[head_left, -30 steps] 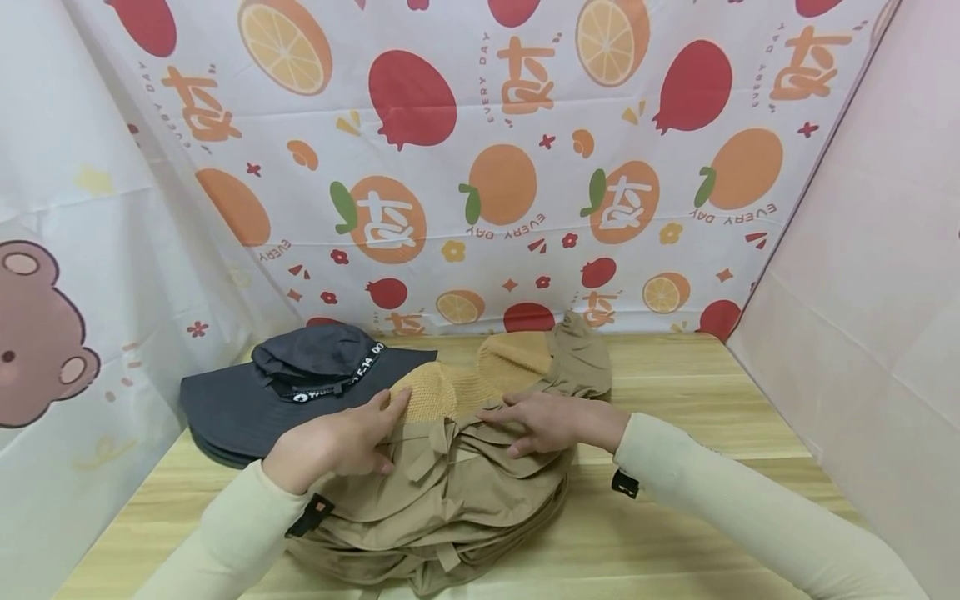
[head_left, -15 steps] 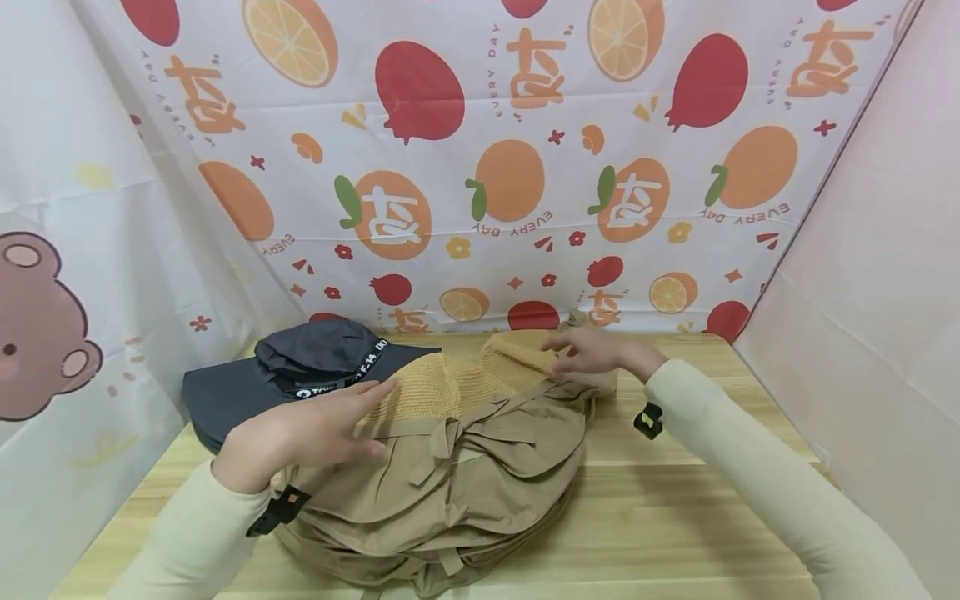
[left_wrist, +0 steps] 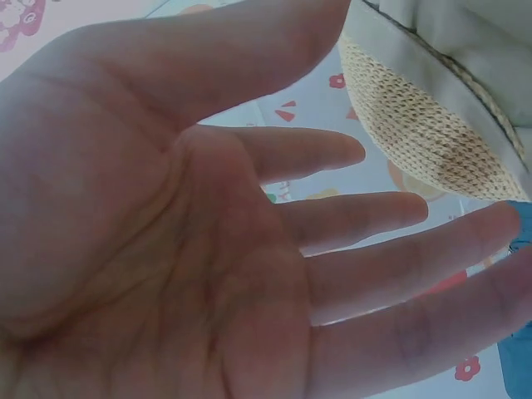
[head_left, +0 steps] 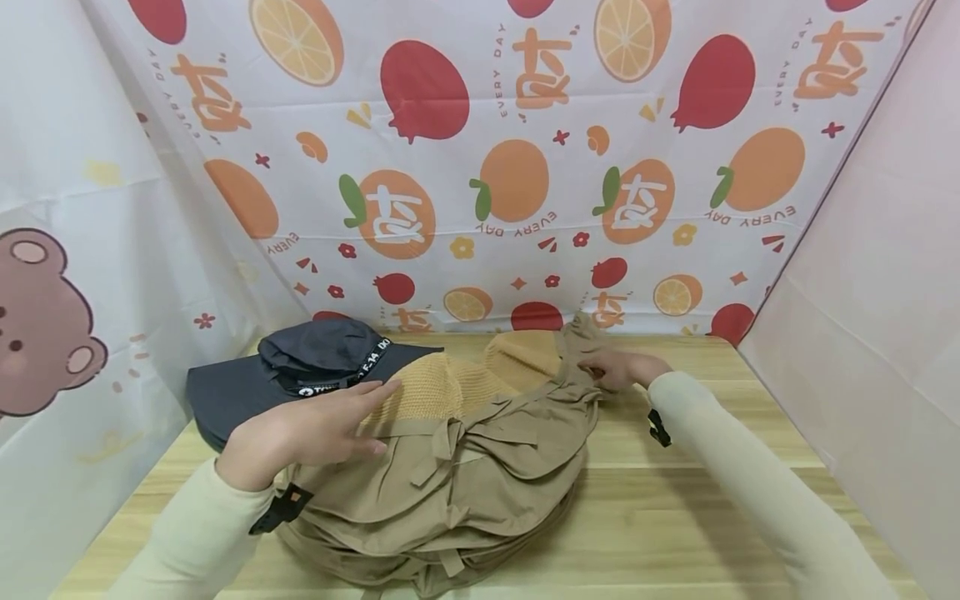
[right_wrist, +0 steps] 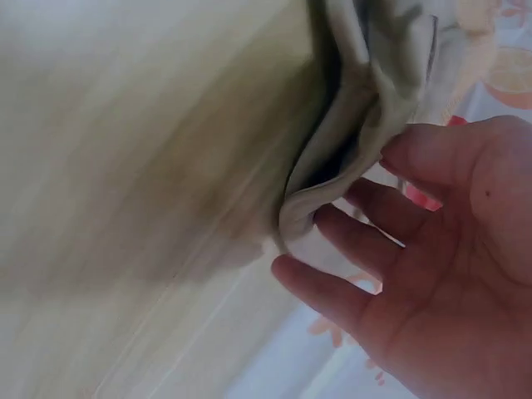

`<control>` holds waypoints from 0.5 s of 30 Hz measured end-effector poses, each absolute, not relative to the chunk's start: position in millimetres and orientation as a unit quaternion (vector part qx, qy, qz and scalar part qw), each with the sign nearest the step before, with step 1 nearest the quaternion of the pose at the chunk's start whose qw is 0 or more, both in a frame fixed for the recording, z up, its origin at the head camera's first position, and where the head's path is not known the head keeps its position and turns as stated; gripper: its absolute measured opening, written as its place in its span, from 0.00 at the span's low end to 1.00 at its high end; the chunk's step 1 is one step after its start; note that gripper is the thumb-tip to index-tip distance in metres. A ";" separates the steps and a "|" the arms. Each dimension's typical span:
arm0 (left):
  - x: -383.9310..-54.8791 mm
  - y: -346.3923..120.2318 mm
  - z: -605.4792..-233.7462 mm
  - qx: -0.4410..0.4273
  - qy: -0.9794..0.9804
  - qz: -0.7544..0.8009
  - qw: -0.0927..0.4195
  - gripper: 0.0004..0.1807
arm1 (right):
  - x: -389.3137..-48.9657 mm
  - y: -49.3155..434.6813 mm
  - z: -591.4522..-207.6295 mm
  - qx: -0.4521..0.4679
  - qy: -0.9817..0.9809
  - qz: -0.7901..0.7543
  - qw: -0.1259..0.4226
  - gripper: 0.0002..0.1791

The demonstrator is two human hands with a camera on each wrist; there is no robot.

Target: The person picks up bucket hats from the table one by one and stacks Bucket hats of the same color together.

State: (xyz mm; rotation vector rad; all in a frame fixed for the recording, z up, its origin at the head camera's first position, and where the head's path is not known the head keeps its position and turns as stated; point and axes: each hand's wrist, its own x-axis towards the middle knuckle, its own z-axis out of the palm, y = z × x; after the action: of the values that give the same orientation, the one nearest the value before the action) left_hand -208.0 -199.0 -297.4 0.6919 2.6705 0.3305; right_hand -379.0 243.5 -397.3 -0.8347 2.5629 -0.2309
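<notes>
A khaki sun hat (head_left: 480,475) with gathered cloth, a small bow and a yellow woven part (head_left: 423,387) lies in the middle of the table, its folded layers bunched at the front. My left hand (head_left: 307,437) hovers at the hat's left side, fingers extended and thumb apart. In the left wrist view, the palm of that hand holds nothing, with the woven edge (left_wrist: 424,125) beyond the fingertips. At the far right end, my right hand (head_left: 618,369) pinches the hat's cloth edge (right_wrist: 345,158) between thumb and fingers.
Dark bucket-style hats (head_left: 247,392) with a lettered band are stacked at the back left, beside the khaki hat. The wooden table (head_left: 675,508) runs up to a fruit-printed cloth (head_left: 480,275) at the back. Pale cloth walls rise on both sides.
My right hand left the bow area, went right over the woven part, then dropped to the hat's right end and took its cloth. My left hand drew back left from the hat.
</notes>
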 end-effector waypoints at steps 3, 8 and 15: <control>-208.5 -196.8 -298.8 0.236 0.948 0.116 0.180 0.49 | -379.2 243.8 -398.2 -0.275 0.931 -0.065 0.231 0.05; -208.2 -192.2 -301.0 0.225 0.950 0.118 0.179 0.50 | -369.6 245.6 -385.4 -0.221 0.943 0.017 0.249 0.15; -205.2 -193.8 -300.6 0.221 0.952 0.117 0.177 0.50 | -364.5 264.7 -366.5 -0.132 0.939 -0.027 0.317 0.20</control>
State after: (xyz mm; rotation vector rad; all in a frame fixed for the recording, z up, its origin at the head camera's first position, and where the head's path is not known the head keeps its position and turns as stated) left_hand -205.2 -193.8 -300.6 0.6257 2.6950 0.3317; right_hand -364.5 264.7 -366.5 -0.3484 2.4709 -0.0712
